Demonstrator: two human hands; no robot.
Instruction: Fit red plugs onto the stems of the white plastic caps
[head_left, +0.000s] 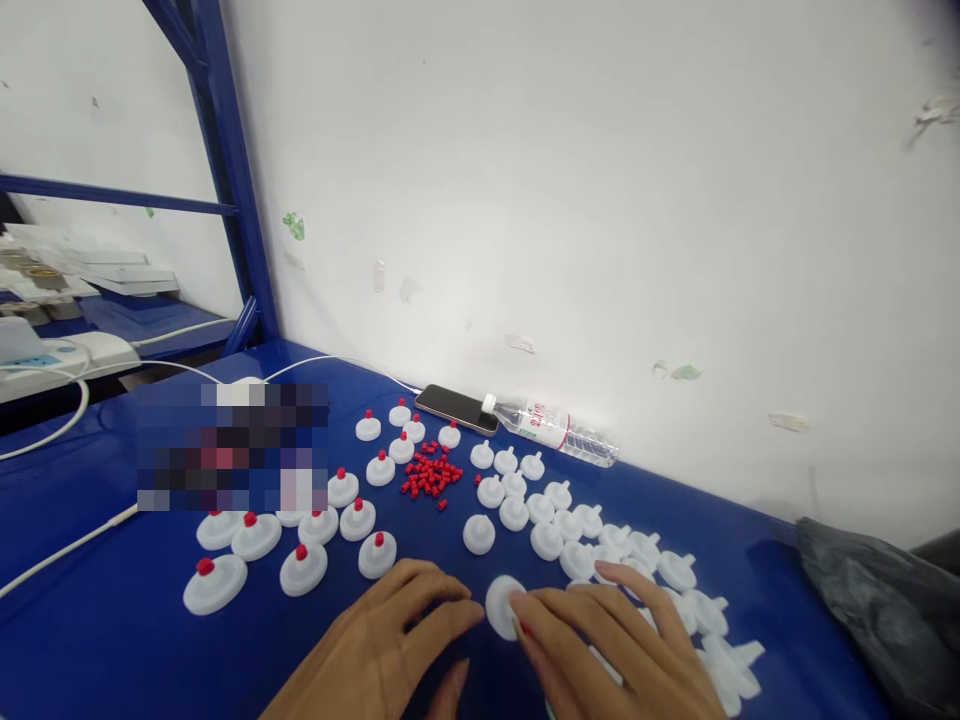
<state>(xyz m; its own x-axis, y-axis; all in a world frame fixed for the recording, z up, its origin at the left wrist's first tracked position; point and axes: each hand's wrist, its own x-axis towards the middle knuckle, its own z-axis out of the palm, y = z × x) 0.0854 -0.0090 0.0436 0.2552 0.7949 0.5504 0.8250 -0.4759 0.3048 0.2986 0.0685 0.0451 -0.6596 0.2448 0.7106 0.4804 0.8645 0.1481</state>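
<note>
My right hand (611,640) has its thumb and fingers closed on a white round spouted cap (502,605). A speck of red shows at its fingertips, possibly a small red cap. Just left of the held piece, my left hand (397,640) is empty, thumb and index finger apart, its fingertips close to the white disc. Several white spouted caps (546,540) without red tips lie beyond and beside my right hand, which partly covers some. Loose small red caps (431,475) form a pile at mid-table. White spouted caps with red tips (303,570) stand to the left.
A phone (457,408) with a white cable and a clear plastic bottle (559,428) lie along the wall. Dark plastic sheeting (877,610) sits at the right edge. A blue metal frame (232,170) rises at the left, near a blurred-out patch on the blue table (97,620).
</note>
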